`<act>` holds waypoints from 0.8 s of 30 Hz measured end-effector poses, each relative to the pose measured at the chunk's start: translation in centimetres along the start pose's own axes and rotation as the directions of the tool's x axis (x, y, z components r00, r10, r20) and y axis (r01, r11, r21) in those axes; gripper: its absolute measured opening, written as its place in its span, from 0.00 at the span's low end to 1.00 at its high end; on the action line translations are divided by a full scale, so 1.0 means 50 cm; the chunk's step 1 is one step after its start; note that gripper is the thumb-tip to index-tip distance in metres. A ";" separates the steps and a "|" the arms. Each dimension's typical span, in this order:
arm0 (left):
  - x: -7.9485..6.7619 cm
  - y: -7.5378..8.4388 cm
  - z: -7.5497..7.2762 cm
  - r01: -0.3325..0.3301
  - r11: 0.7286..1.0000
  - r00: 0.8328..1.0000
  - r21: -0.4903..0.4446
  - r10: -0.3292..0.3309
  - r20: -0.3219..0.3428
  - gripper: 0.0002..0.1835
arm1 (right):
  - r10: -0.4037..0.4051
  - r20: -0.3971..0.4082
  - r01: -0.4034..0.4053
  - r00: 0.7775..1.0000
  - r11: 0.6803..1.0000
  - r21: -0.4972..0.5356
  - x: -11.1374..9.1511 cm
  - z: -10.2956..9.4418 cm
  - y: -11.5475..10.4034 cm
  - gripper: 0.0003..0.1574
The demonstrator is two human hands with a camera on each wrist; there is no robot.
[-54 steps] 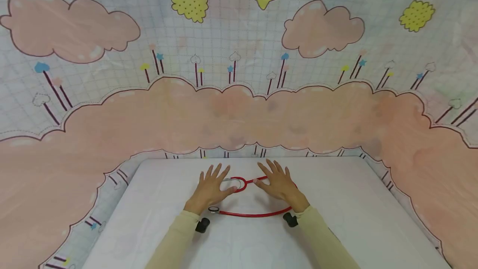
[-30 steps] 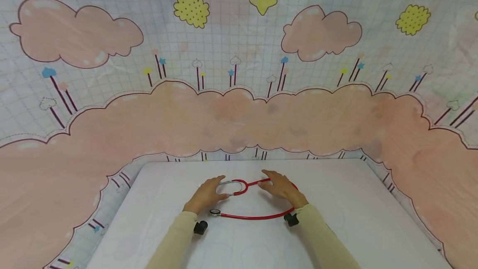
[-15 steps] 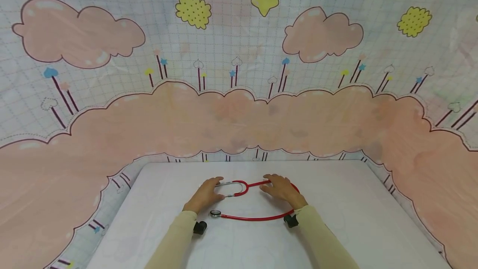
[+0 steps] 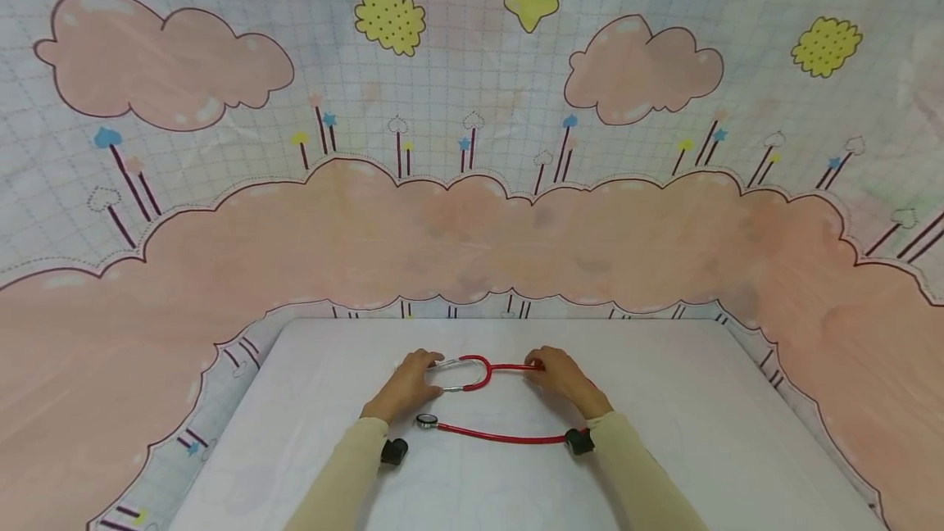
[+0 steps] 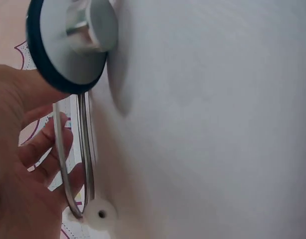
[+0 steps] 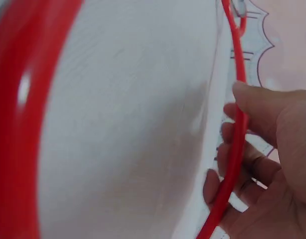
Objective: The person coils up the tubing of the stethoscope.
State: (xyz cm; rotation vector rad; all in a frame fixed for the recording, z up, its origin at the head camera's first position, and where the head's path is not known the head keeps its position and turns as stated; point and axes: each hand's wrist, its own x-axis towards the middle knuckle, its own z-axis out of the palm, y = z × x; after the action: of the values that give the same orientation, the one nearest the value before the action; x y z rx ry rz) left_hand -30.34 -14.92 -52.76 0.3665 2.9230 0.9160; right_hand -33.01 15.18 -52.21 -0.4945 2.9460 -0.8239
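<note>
A red stethoscope lies in a loop on the white table, its Y-shaped yoke and metal ear tubes pointing left. My left hand holds the ear tubes between thumb and fingers; the left wrist view shows the fingers curved about them, with a white ear tip below. Close to that camera looms the chest piece, which hides part of the thumb. My right hand pinches the red tubing right of the yoke, thumb on one side and fingers on the other. The forearm hides the loop's right bend.
The white table extends around both hands. Behind and beside it hangs a cloth printed with clouds and stars. A black wrist camera sits on the left wrist, another black wrist camera on the right.
Both hands have come down from spread fingers above the stethoscope to holding it. The left fingers closed in on the ear tubes; the right fingers drew together on the tubing, which shifted slightly.
</note>
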 end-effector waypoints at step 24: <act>0.000 -0.011 0.000 -0.025 0.999 1.000 0.032 0.026 -0.014 0.26 | -0.151 -0.239 0.191 0.959 0.969 0.154 -0.023 -0.043 -0.033 0.07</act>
State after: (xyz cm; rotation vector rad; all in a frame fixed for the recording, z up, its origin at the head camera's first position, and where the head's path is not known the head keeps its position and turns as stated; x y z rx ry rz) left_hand -30.43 -15.35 -53.07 0.4018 2.9560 0.8808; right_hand -31.71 15.30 -49.56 -0.6959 3.0212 -1.2247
